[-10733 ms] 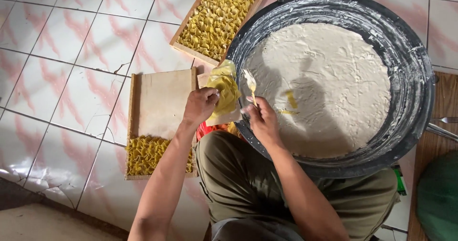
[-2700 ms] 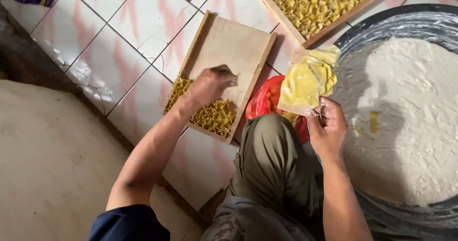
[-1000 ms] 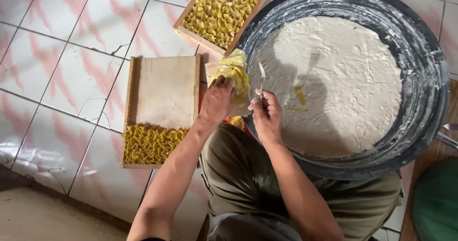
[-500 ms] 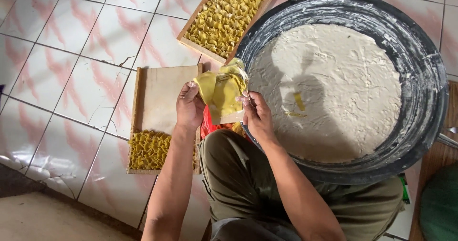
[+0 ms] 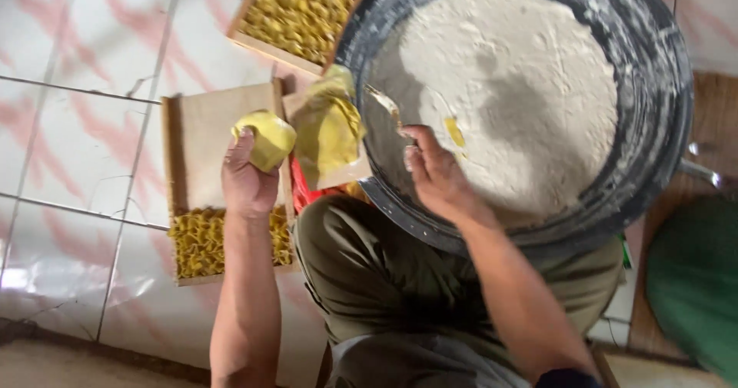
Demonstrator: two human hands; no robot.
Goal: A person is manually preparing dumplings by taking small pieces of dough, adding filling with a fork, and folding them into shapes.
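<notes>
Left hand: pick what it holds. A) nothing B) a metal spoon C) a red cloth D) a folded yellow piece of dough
D: the left hand grips a folded yellow dough piece in its fingers, above the wooden tray that is partly filled with finished yellow pieces.

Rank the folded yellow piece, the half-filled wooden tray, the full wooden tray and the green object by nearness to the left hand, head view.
1. Folded yellow piece: in the left hand.
2. Half-filled wooden tray: directly beneath it.
3. Full wooden tray: above, top centre.
4. Green object: far right edge.
</notes>
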